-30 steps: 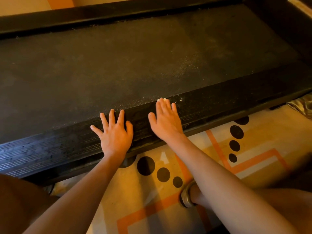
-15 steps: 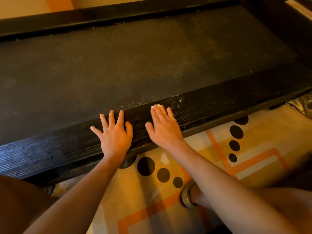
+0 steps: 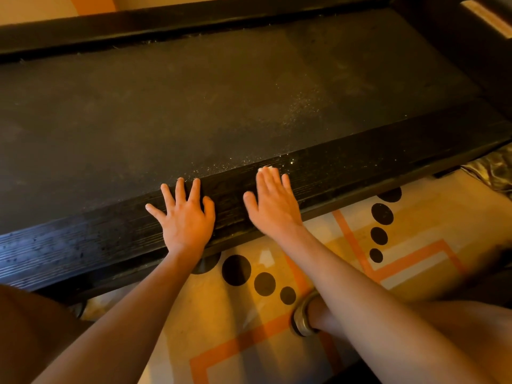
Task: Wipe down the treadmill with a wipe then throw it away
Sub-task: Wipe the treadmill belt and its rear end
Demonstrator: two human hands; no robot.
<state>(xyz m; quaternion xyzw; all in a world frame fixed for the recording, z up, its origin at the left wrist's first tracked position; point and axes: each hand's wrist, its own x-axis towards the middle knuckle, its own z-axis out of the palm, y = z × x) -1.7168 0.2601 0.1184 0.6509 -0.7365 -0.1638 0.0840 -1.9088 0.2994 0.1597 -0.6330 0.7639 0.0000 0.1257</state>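
White wipe (image 3: 268, 169) peeks out just ahead of our right hand (image 3: 273, 202), which lies flat, fingers straight and together, pressing it onto the ribbed side rail (image 3: 360, 164) of the treadmill (image 3: 194, 106). Our left hand (image 3: 185, 217), just beside the right, rests splayed on the same rail and holds nothing. We judge the wiping step is in hand. Pale dust (image 3: 300, 109) lies ahead and to the right of the right hand, so the next stroke calls for sliding the wipe that way under steady downward pressure.
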